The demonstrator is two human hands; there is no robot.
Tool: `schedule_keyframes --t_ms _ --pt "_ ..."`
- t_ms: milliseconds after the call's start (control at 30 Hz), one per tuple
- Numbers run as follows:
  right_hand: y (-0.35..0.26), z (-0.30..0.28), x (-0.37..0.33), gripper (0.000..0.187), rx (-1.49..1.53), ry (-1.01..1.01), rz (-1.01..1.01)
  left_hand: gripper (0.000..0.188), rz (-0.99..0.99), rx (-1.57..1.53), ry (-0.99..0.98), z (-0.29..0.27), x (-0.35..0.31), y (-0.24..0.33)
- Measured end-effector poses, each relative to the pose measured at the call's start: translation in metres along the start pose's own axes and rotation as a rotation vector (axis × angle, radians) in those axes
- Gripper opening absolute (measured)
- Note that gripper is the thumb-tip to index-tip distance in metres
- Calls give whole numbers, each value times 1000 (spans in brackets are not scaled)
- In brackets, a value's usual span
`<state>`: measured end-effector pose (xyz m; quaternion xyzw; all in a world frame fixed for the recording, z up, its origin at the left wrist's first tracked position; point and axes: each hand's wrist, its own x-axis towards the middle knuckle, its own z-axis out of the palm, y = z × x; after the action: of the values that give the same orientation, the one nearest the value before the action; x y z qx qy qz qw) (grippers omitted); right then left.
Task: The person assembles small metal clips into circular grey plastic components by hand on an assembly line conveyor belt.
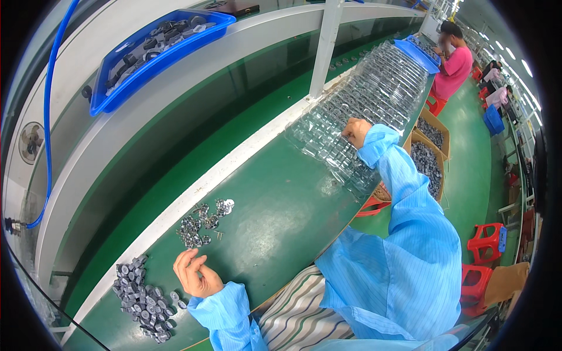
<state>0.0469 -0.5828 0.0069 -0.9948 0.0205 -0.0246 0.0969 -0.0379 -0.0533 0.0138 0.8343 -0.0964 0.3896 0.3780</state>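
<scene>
My right hand (356, 133) is over a sheet of clear plastic blister trays (377, 88) spread along the green bench (263, 234). Its fingers are bent down and drawn together at the tray pockets; whatever they pinch is too small to make out. Nearer to me, my left hand (199, 277) hovers with loosely curled fingers slightly apart, and nothing shows in it. Just beyond its fingertips lies a heap of small shiny metal parts (192, 230). To its left is a pile of small grey and black wheel-like parts (140, 295), a couple of them lying loose near the hand.
A blue bin (105, 105) of dark parts sits on the ledge at upper left. A white post (325, 50) rises behind the trays. Cartons of grey parts (426, 167) stand right of the bench. Beyond, a person in pink (456, 67) sits near another blue bin (417, 55).
</scene>
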Motion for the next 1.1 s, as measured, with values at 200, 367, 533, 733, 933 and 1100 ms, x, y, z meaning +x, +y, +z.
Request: schedule_keyframes --t_ms 200,367,533,733,933,1100 --pt "23 3 13 27 -14 -81 -89 28 -8 -11 18 1 1 2" --pt "18 2 17 25 3 -118 -15 28 -2 -3 11 1 1 3" --pt "3 -5 15 26 25 -130 208 27 16 4 4 2 0 3" --pt "0 -31 11 27 82 -59 236 26 31 12 -7 4 1 -1" --pt "-34 -59 15 23 253 72 233 25 45 1 -12 0 2 -1" --pt "-137 -11 15 14 567 232 -194 24 64 -31 -14 5 2 -4"
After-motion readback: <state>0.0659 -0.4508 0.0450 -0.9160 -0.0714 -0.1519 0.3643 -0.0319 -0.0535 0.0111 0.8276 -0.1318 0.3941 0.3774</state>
